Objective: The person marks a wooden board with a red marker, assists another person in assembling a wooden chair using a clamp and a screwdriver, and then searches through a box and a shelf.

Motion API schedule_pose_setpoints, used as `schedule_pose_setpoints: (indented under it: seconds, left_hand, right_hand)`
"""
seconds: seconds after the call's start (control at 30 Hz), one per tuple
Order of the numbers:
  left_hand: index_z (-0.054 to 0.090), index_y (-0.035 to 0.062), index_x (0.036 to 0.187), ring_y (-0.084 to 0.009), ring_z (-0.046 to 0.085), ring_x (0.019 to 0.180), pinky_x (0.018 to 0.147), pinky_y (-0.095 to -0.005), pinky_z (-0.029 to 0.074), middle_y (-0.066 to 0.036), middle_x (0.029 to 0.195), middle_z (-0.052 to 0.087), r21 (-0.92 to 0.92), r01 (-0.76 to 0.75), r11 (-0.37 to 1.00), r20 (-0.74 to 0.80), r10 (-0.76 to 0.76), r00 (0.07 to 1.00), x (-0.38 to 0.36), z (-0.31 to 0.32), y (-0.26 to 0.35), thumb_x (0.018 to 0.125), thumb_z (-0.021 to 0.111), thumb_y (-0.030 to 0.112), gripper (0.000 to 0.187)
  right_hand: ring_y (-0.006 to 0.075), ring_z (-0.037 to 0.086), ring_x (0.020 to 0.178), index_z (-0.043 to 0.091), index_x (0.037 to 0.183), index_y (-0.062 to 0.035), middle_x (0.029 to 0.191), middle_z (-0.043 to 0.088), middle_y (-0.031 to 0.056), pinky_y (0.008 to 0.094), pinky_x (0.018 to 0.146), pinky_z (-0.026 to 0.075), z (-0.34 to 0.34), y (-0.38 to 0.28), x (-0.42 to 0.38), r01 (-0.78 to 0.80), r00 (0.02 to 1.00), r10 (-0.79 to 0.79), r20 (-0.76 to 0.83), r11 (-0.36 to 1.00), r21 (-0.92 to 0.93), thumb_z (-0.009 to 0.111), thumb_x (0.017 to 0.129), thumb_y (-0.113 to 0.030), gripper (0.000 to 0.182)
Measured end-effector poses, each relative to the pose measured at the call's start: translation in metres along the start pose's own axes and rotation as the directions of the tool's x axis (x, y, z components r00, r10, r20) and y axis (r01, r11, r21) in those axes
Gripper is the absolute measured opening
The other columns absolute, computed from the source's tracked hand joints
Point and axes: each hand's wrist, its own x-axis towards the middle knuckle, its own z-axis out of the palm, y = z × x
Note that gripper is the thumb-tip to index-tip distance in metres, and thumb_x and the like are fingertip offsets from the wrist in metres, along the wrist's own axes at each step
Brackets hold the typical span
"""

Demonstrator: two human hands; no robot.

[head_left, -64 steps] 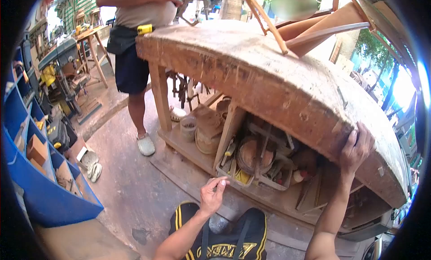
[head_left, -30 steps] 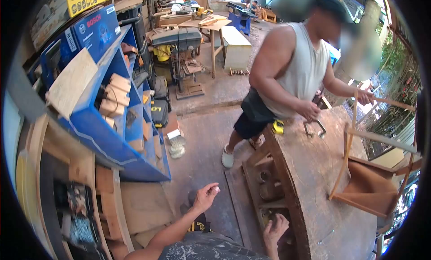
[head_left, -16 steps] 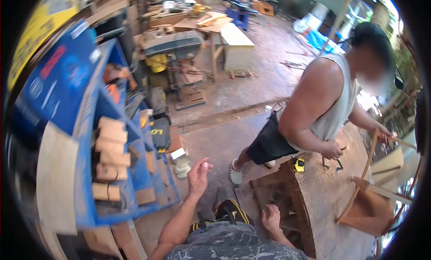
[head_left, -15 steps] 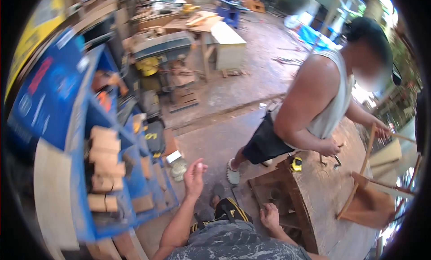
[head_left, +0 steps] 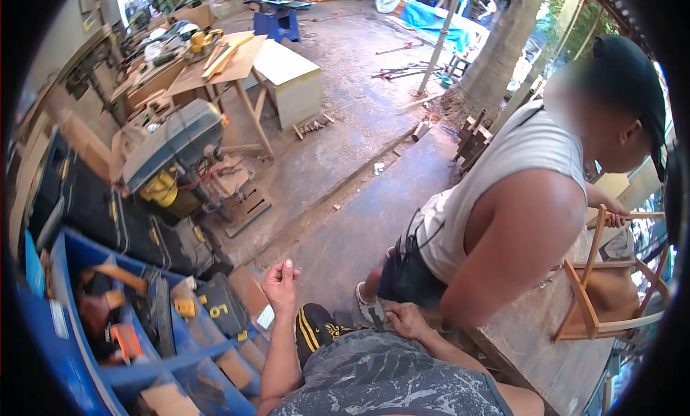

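My left hand [head_left: 282, 285] is raised in front of me with its fingers curled in and the thumb up against them. Whether something small is pinched there cannot be made out. My right hand [head_left: 407, 320] hangs low by my waist, beside the workbench, its fingers loosely curled and no object showing in them. To my right a person in a white sleeveless shirt [head_left: 514, 179] and dark cap leans over the bench top [head_left: 535, 330]. One hand of that person [head_left: 614, 213] grips a wooden chair frame [head_left: 586, 279] that stands on the bench.
Left of me is a blue shelf unit [head_left: 154, 369] with tools and wood blocks. Beyond it are black cases [head_left: 108, 208] and a grey machine [head_left: 176, 139] on a stand. A plywood table [head_left: 215, 64], a white-topped box [head_left: 287, 75] and a tree trunk [head_left: 496, 57] stand farther off.
My view has swung left and up. The person has turned toward the chair frame and leaned over it, now covering more of the bench. Both my hands stay free of the bench and shelf.
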Motion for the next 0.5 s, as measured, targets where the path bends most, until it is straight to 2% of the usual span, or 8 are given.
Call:
schedule_pose_setpoints:
  seconds: [0.13,0.2,0.27,0.33,0.37,0.43,0.47,0.5]
  left_hand:
    - [0.068,0.0005,0.091,-0.0086,0.059,0.075,0.070,-0.0236,0.047,-0.003,0.078,0.066,0.041,-0.001,0.999,0.290,-0.011,0.957,0.073,0.044,-0.031,0.089,0.066,0.021,0.020]
    - [0.068,0.0007,0.096,-0.0114,0.060,0.083,0.075,-0.0251,0.048,-0.005,0.089,0.067,0.092,-0.047,0.995,0.494,-0.004,0.870,0.100,0.072,-0.030,0.088,0.067,0.021,0.022]
    - [0.067,0.0008,0.104,-0.0140,0.061,0.088,0.077,-0.0267,0.048,-0.008,0.097,0.066,0.174,-0.101,0.980,0.711,-0.053,0.701,0.133,0.093,-0.028,0.088,0.066,0.022,0.026]
    - [0.066,0.0010,0.106,-0.0152,0.061,0.089,0.078,-0.0270,0.049,-0.009,0.097,0.066,0.166,-0.067,0.984,0.774,-0.088,0.628,0.175,0.112,-0.024,0.089,0.066,0.022,0.027]
    - [0.066,0.0013,0.108,-0.0163,0.062,0.089,0.078,-0.0273,0.049,-0.010,0.097,0.066,0.153,-0.007,0.988,0.822,-0.123,0.557,0.190,0.117,-0.022,0.089,0.065,0.022,0.029]
    - [0.064,0.0012,0.112,-0.0146,0.061,0.091,0.080,-0.0270,0.049,-0.009,0.099,0.066,0.115,0.047,0.992,0.854,-0.123,0.506,0.243,0.136,-0.017,0.090,0.064,0.023,0.031]
    - [0.064,0.0002,0.112,-0.0140,0.060,0.093,0.082,-0.0275,0.048,-0.008,0.101,0.066,0.140,0.117,0.983,0.846,-0.180,0.503,0.267,0.144,-0.008,0.089,0.064,0.023,0.032]
    - [0.064,-0.0007,0.111,-0.0134,0.059,0.096,0.085,-0.0280,0.047,-0.007,0.103,0.066,0.176,0.192,0.966,0.834,-0.250,0.492,0.287,0.149,-0.002,0.089,0.065,0.024,0.033]
  right_hand:
    - [0.0352,0.065,0.084,0.065,0.100,-0.0020,0.091,0.068,0.0161,0.0408,0.077,0.051,-0.013,-0.028,0.077,-0.235,0.972,0.229,0.055,0.934,0.268,0.051,0.091,-0.021,0.025]
    - [0.0278,0.068,0.081,0.061,0.109,-0.0005,0.092,0.070,0.0125,0.0355,0.076,0.052,-0.015,-0.036,0.123,-0.189,0.977,0.211,-0.007,0.887,0.421,0.050,0.092,-0.019,0.028]
    - [0.0235,0.068,0.079,0.061,0.112,-0.0005,0.091,0.070,0.0109,0.0339,0.075,0.052,-0.025,-0.053,0.177,-0.188,0.968,0.246,-0.044,0.835,0.517,0.049,0.093,-0.018,0.029]
    - [0.0134,0.065,0.074,0.053,0.128,-0.0044,0.090,0.071,0.0074,0.0295,0.072,0.053,-0.028,-0.062,0.236,-0.173,0.964,0.263,-0.046,0.747,0.642,0.051,0.092,-0.014,0.037]
    - [0.0134,0.065,0.074,0.053,0.128,-0.0044,0.090,0.071,0.0074,0.0295,0.072,0.053,-0.027,-0.068,0.255,-0.187,0.962,0.272,-0.035,0.741,0.645,0.051,0.092,-0.014,0.037]
    - [0.0144,0.065,0.073,0.043,0.138,-0.0088,0.094,0.070,0.0088,0.0294,0.071,0.052,-0.043,-0.082,0.317,0.014,0.976,0.140,-0.168,0.725,0.689,0.053,0.091,-0.011,0.048]
    - [0.0149,0.065,0.077,0.031,0.145,-0.0130,0.095,0.070,0.0086,0.0287,0.074,0.052,-0.056,-0.090,0.341,-0.076,0.986,0.157,-0.057,0.727,0.683,0.056,0.089,-0.010,0.062]
    - [0.0149,0.065,0.077,0.031,0.145,-0.0130,0.095,0.070,0.0086,0.0287,0.074,0.052,-0.065,-0.094,0.360,-0.079,0.985,0.163,-0.058,0.721,0.688,0.056,0.089,-0.010,0.062]
